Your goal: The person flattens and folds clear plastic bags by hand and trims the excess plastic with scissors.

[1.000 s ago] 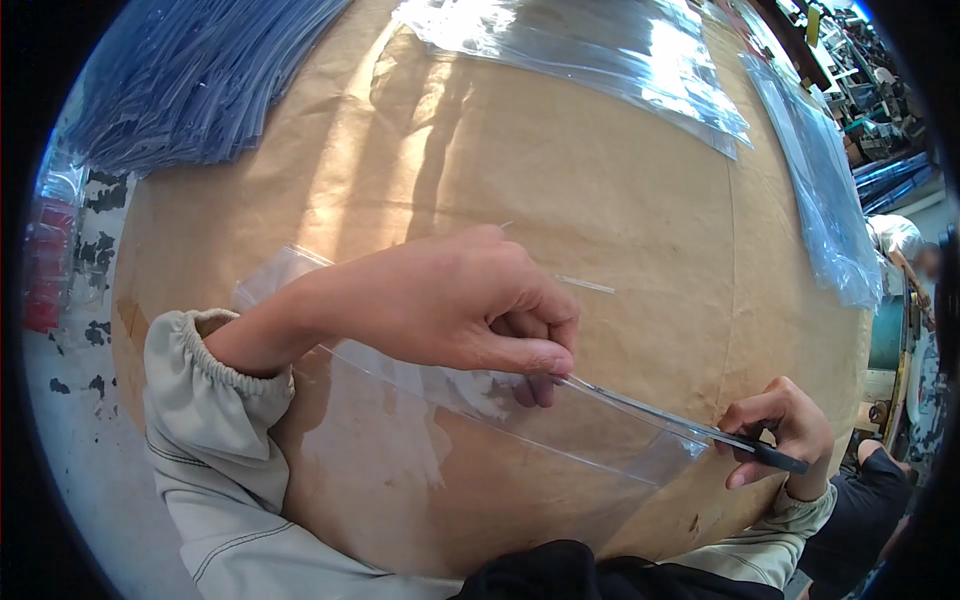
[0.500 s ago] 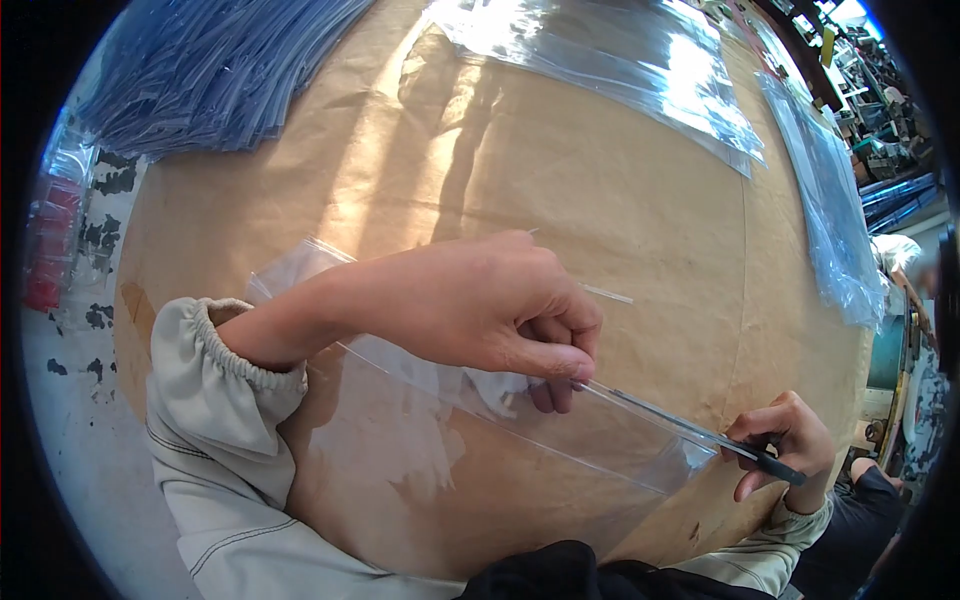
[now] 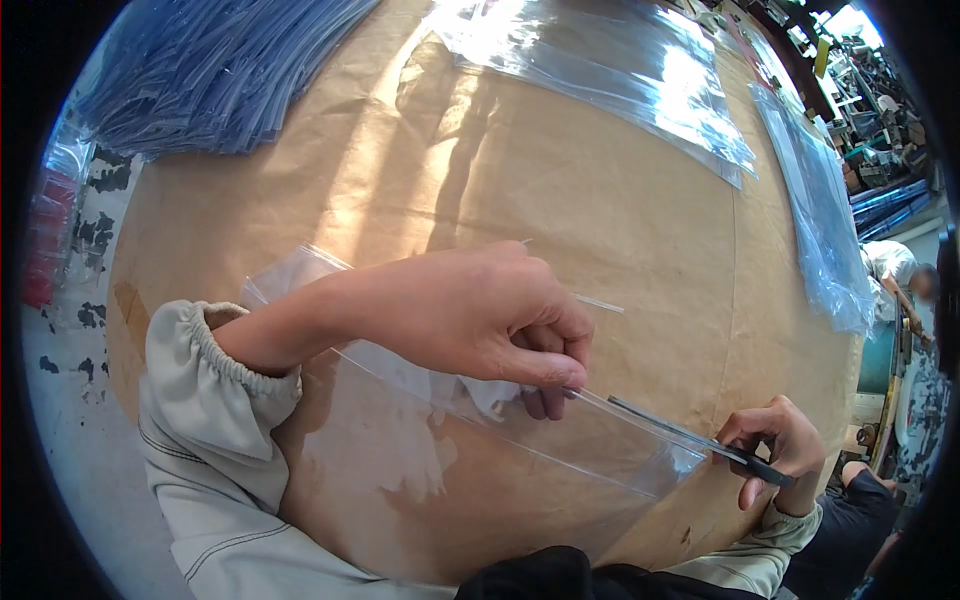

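Note:
My left hand (image 3: 480, 315) reaches across a clear plastic sleeve (image 3: 590, 450), thumb and fingers pinching its upper edge. Toward the lower right, my right hand (image 3: 770, 450) is closed around the dark handle of a pair of scissors (image 3: 680, 432). The long thin blades point up and left along the sleeve's edge, their tips a short way from my left fingers. Whether the blades are fully together is hard to tell. Just beyond my left hand lies a narrow clear strip (image 3: 600, 304).
Brown paper (image 3: 600, 200) covers the table. At the far left is a large heap of bluish plastic sleeves (image 3: 220, 70). Clear sheets (image 3: 600, 75) lie at the back, more plastic (image 3: 820, 215) along the right edge. Another person (image 3: 888, 265) is at the right.
The scissor tips are now farther from my left fingers, having been right beside them. My left hand keeps its pinch on the sleeve. The view has shifted slightly.

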A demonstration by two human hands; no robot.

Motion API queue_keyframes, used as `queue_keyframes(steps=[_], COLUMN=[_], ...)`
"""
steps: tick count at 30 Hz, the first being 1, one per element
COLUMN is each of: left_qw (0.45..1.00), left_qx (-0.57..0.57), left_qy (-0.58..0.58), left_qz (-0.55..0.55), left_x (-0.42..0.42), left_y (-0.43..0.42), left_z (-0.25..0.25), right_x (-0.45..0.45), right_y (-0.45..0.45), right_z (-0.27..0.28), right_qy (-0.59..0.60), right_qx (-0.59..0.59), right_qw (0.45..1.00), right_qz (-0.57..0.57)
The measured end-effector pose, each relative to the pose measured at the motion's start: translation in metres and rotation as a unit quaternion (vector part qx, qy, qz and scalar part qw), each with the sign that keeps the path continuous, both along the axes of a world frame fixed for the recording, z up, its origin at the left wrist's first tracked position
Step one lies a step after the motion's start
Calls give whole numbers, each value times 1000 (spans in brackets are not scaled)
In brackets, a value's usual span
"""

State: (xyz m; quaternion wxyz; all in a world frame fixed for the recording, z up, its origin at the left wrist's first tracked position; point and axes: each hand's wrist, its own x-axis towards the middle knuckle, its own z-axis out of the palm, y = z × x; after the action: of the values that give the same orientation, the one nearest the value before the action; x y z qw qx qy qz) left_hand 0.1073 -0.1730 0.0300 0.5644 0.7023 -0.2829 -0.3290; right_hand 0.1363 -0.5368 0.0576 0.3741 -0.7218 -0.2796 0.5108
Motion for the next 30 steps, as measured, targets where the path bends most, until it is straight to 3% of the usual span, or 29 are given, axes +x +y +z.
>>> queue_keyframes(steps=[9, 13, 19, 30], left_qw=[1000, 999, 999, 1000], left_qx=[4, -14, -21, -3], left_qy=[-6, -19, -26, -12], left_qz=[-22, -24, -25, -12], left_x=[2, 2, 2, 1], left_y=[1, 1, 1, 1], left_z=[2, 0, -3, -2], right_x=[-10, 5, 17, 10], right_y=[0, -11, -8, -4], right_z=[3, 3, -5, -1], right_qy=[-37, -45, 42, 30], right_qx=[76, 39, 87, 38], right_qw=[990, 998, 991, 997], right_qz=[-115, 19, 90, 52])
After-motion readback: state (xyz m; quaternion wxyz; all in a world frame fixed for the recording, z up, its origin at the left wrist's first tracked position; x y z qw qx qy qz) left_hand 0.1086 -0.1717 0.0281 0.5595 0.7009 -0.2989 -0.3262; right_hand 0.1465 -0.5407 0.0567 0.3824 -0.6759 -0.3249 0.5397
